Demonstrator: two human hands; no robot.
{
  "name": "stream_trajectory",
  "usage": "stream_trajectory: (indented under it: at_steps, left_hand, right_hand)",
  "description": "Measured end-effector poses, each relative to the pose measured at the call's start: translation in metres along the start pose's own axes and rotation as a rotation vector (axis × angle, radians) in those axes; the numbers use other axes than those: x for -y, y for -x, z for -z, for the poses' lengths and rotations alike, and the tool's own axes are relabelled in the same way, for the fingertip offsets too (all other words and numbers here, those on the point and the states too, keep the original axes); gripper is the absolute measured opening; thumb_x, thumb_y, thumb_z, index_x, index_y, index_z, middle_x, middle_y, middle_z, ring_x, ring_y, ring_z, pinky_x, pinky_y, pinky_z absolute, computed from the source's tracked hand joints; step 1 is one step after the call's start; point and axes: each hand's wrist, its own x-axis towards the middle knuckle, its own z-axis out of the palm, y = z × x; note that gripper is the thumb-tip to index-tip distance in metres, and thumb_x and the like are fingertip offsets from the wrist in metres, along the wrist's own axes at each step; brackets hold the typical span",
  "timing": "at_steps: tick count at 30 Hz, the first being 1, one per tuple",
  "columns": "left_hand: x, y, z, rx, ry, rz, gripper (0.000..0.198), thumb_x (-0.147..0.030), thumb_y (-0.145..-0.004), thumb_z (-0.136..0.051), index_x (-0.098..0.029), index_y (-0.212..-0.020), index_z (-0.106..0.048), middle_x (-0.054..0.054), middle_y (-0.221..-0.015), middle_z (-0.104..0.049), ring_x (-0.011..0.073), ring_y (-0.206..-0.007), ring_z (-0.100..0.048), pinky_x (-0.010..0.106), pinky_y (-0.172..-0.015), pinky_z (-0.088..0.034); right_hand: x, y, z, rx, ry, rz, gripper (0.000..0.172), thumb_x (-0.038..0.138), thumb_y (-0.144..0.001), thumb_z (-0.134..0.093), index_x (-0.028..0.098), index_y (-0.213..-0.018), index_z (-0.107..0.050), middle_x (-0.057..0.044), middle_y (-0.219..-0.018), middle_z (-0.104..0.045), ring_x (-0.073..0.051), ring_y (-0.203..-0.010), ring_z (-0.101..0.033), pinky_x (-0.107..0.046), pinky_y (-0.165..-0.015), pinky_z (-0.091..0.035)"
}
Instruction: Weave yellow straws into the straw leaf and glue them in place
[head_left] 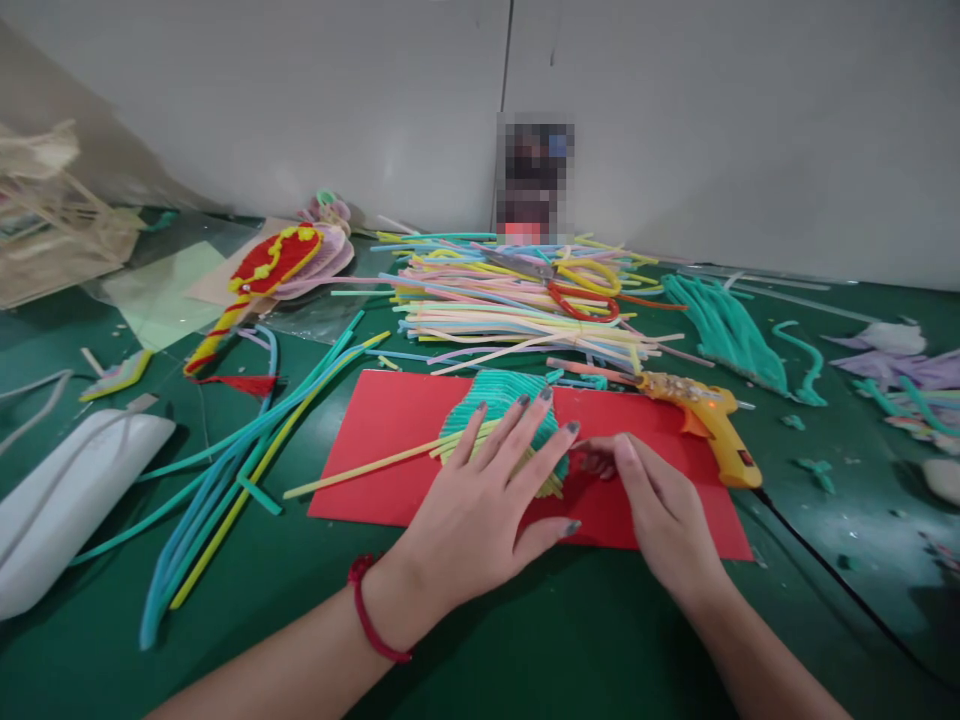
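My left hand (pixel 487 495) lies flat, fingers spread, over a piece made of green and yellow pipe cleaners (pixel 495 390). Its palm hides part of that piece, which rests on a red card (pixel 375 430). A pale yellow pipe cleaner (pixel 360 472) sticks out to the left from under the fingers. Just right of the piece is my right hand (pixel 660 500), its fingers curled in and pinched close to the piece's edge. Whatever those fingertips hold, if anything, is too small or hidden to make out.
A yellow glue gun (pixel 709 420) lies at the card's right edge, its black cord trailing right. Behind the card, scissors (pixel 577 285) rest on a heap of pastel pipe cleaners (pixel 480 325). A red fan-shaped piece (pixel 274 262) and a white object (pixel 82 495) lie left.
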Motion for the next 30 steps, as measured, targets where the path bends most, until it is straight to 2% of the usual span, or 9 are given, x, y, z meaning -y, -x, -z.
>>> stream_trajectory:
  at_steps: [3,6,11,15,19,21,26,30]
  left_hand:
    - [0.001,0.0,-0.003,0.086,0.014,-0.058,0.061,-0.057,-0.096,-0.03,-0.021,-0.144,-0.038,0.009,-0.155,-0.031,0.0258,-0.143,-0.026,0.047,-0.116,-0.019]
    - [0.0,0.001,-0.003,0.071,0.038,-0.071,0.059,-0.055,-0.097,-0.029,-0.025,-0.148,-0.03,0.007,-0.157,-0.024,0.0245,-0.145,-0.019,0.047,-0.117,-0.017]
    - [-0.003,0.002,-0.001,0.111,0.069,-0.141,0.069,-0.064,-0.093,-0.029,-0.021,-0.147,-0.031,0.01,-0.156,-0.029,0.0261,-0.145,-0.021,0.049,-0.116,-0.017]
    - [0.0,0.002,-0.003,0.054,0.05,-0.042,0.071,-0.064,-0.093,-0.03,-0.02,-0.149,-0.026,0.01,-0.158,-0.021,0.0272,-0.146,-0.017,0.048,-0.117,-0.016]
    - [0.005,0.002,-0.011,0.096,0.037,0.052,0.079,-0.068,-0.09,-0.03,-0.014,-0.148,-0.03,0.014,-0.156,-0.026,0.028,-0.144,-0.021,0.045,-0.116,-0.022]
    - [0.005,0.002,-0.011,0.088,0.045,0.051,0.076,-0.066,-0.091,-0.032,-0.016,-0.148,-0.031,0.013,-0.156,-0.027,0.028,-0.144,-0.022,0.045,-0.115,-0.023]
    - [0.008,-0.001,-0.004,-0.022,0.036,0.092,0.059,-0.052,-0.097,-0.035,-0.018,-0.145,-0.038,0.012,-0.153,-0.033,0.0284,-0.143,-0.025,0.049,-0.114,-0.026]
    - [0.014,-0.004,-0.002,-0.025,0.003,0.136,0.057,-0.05,-0.097,-0.036,-0.015,-0.143,-0.041,0.014,-0.152,-0.036,0.0302,-0.141,-0.028,0.052,-0.112,-0.03]
  right_hand:
    - [0.0,-0.001,0.002,-0.078,0.0,-0.026,0.045,0.05,-0.096,-0.035,0.022,-0.095,-0.071,-0.005,-0.081,-0.066,-0.016,-0.076,-0.06,-0.027,-0.07,-0.051]
    - [0.0,-0.002,0.005,-0.145,-0.004,-0.044,0.045,0.051,-0.096,-0.036,0.022,-0.093,-0.071,-0.005,-0.081,-0.066,-0.017,-0.076,-0.06,-0.028,-0.069,-0.051]
    - [-0.001,-0.003,0.006,-0.162,-0.004,-0.053,0.046,0.052,-0.095,-0.036,0.021,-0.093,-0.071,-0.006,-0.081,-0.067,-0.018,-0.076,-0.061,-0.03,-0.069,-0.052]
    - [-0.003,-0.003,0.006,-0.151,0.007,-0.058,0.046,0.052,-0.095,-0.038,0.022,-0.097,-0.072,-0.006,-0.083,-0.067,-0.017,-0.078,-0.061,-0.029,-0.069,-0.051]
    - [-0.005,-0.005,0.005,-0.15,-0.041,-0.086,0.046,0.053,-0.095,-0.039,0.02,-0.095,-0.072,-0.005,-0.079,-0.066,-0.015,-0.072,-0.059,-0.027,-0.065,-0.051]
    - [-0.006,-0.006,0.004,-0.142,-0.067,-0.088,0.046,0.053,-0.094,-0.04,0.019,-0.093,-0.072,-0.005,-0.076,-0.064,-0.015,-0.069,-0.059,-0.027,-0.063,-0.051]
    - [-0.008,-0.01,0.001,-0.121,-0.073,-0.059,0.048,0.054,-0.093,-0.041,0.018,-0.084,-0.072,-0.005,-0.069,-0.063,-0.016,-0.065,-0.059,-0.027,-0.06,-0.051]
    - [-0.006,-0.013,0.001,-0.099,-0.05,-0.03,0.05,0.056,-0.092,-0.041,0.018,-0.083,-0.071,-0.005,-0.069,-0.064,-0.016,-0.065,-0.06,-0.027,-0.06,-0.051]
